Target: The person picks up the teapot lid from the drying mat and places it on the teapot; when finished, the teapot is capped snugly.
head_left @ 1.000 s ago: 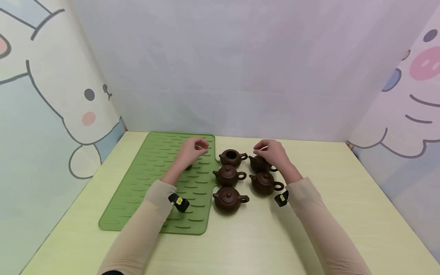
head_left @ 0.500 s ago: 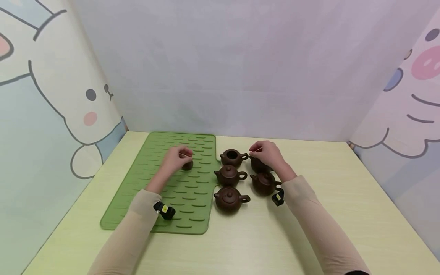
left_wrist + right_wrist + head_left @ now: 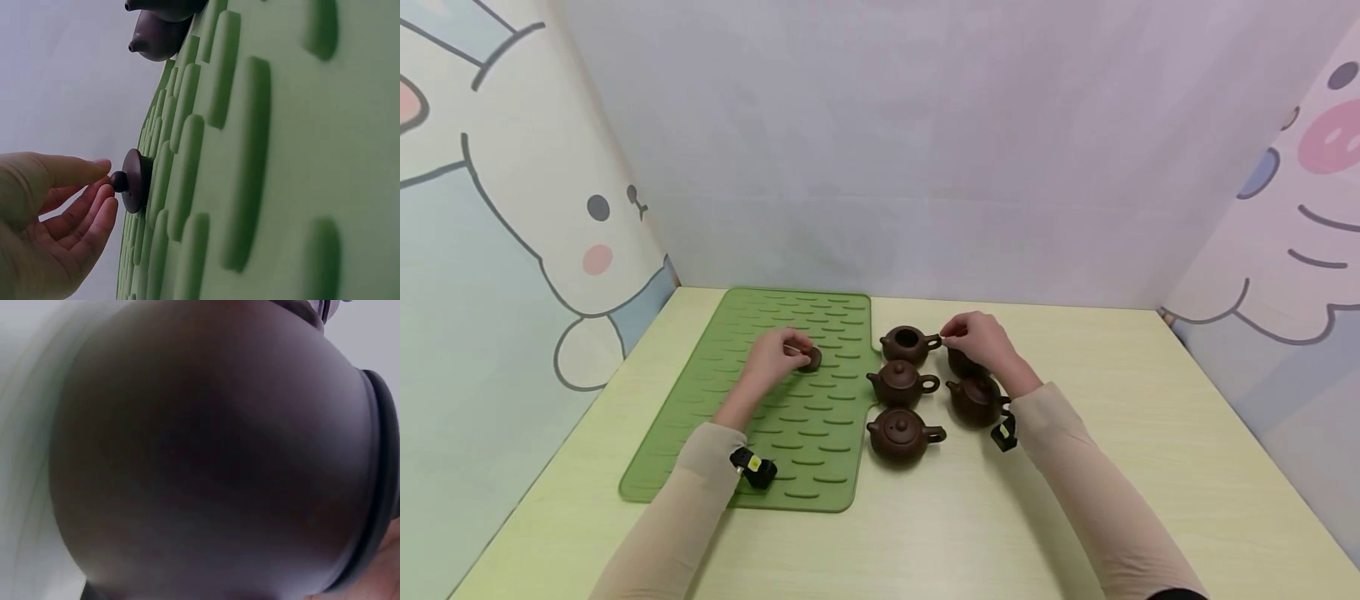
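My left hand (image 3: 772,356) is over the green mat, its fingertips close around the knob of a small dark brown teapot lid (image 3: 134,181). In the left wrist view, the thumb and fingers reach the knob's near side without visibly curling round it. My right hand (image 3: 983,339) is bent over the back right teapot (image 3: 964,364), covering its top. The right wrist view is filled by that teapot's round body (image 3: 206,456), with the edge of a lid (image 3: 381,481) and a little of the hand beside it. The fingertips are hidden there.
A lidless teapot (image 3: 906,344) stands left of my right hand. In front of it are two lidded teapots, a middle one (image 3: 899,382) and a front one (image 3: 900,436). Another lidded teapot (image 3: 976,400) is under my right wrist. The ridged green mat (image 3: 700,433) lies at left.
My left hand has moved left and down to the lid lying on the mat. My right hand has shifted slightly left and down over the back right teapot. The teapots have stayed put.
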`<state>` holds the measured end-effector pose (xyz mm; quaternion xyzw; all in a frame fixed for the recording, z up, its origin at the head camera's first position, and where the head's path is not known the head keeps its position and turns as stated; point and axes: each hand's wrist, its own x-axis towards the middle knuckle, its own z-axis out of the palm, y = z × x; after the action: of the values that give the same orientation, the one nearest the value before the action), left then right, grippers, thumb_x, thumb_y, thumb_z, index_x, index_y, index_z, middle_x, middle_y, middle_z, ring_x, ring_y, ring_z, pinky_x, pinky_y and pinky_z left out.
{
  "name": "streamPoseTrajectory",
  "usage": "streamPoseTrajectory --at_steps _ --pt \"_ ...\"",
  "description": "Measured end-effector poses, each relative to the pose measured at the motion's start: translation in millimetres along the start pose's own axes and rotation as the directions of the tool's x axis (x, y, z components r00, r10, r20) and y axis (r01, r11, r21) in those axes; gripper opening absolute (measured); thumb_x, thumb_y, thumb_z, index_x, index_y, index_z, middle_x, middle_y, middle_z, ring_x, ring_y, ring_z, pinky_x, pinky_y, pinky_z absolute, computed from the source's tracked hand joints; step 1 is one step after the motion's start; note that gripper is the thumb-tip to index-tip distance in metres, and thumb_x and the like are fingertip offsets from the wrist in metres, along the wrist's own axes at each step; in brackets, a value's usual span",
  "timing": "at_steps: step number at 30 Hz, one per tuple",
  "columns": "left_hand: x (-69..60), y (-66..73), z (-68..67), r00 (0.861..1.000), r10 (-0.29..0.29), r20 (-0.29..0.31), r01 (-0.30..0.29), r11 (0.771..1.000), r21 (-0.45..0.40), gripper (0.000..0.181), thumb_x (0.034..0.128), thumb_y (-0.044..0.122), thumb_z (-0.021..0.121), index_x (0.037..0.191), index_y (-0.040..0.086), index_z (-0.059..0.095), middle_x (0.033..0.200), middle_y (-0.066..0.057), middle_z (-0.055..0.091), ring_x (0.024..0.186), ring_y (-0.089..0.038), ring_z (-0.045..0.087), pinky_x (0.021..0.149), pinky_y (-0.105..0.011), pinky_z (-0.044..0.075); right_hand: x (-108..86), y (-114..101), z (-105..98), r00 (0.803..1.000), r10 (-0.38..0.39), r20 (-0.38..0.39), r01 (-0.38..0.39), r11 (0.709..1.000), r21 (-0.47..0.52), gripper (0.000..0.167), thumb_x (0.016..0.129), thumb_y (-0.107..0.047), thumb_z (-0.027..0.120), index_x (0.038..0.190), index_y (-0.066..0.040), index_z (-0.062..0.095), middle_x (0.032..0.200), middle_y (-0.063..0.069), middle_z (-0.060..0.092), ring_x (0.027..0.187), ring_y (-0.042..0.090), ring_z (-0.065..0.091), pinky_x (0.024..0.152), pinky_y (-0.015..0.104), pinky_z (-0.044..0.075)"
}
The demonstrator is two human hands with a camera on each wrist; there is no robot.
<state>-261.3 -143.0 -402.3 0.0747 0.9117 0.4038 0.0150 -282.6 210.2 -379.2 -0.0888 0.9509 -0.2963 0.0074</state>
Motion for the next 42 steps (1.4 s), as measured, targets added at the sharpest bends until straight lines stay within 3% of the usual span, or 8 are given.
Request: streamPoseTrajectory --at_steps 10,22,32,42 --pt "5.5 -7.0 3.5 1.0 -0.023 -0.011 0.023 1.0 0.009 0.02 0.0925 0.003 0.068 0.112 0.001 0.068 0.116 -0.021 0.068 0.106 -0.036 0.067 0.089 -0.047 0.057 2.5 -1.1 -0.4 1.0 -0.014 0.003 0.015 1.0 -0.021 0.015 0.091 -0.016 0.07 0.103 -0.008 0.075 0.101 0.009 0.076 0.096 0.026 0.067 0.09 0.044 0.052" --pt "8.9 -1.5 5.7 0.998 -0.051 -0.03 0.053 0.997 0.064 0.015 0.094 0.008 0.067 0.108 0.002 0.067 0.11 -0.02 0.069 0.101 -0.033 0.066 0.085 -0.043 0.056 5.0 2.3 3.5 0.999 -0.036 0.006 0.036 0.999 -0.019 0.016 0.091 -0.015 0.07 0.104 -0.007 0.074 0.1 0.01 0.076 0.095 0.026 0.068 0.089 0.044 0.052" --pt "12.2 24.3 8.5 1.0 -0.01 -0.016 0.011 0.998 0.069 0.015 0.0952 0.012 0.067 0.108 0.005 0.068 0.11 -0.017 0.07 0.102 -0.031 0.067 0.084 -0.043 0.057 4.0 3.6 6.0 1.0 -0.001 0.01 0.001 1.0 -0.014 0.014 0.092 -0.017 0.07 0.102 -0.008 0.074 0.099 0.009 0.075 0.093 0.025 0.067 0.087 0.043 0.052" --pt "29.7 66.5 30.6 0.998 0.058 0.008 -0.058 0.998 0.017 0.014 0.0939 0.013 0.069 0.107 0.008 0.069 0.11 -0.014 0.071 0.103 -0.028 0.067 0.083 -0.039 0.058 4.7 3.7 5.7 1.0 -0.014 0.004 0.014 1.0 -0.02 0.014 0.093 -0.019 0.07 0.102 -0.009 0.074 0.1 0.009 0.076 0.095 0.026 0.068 0.087 0.044 0.053"
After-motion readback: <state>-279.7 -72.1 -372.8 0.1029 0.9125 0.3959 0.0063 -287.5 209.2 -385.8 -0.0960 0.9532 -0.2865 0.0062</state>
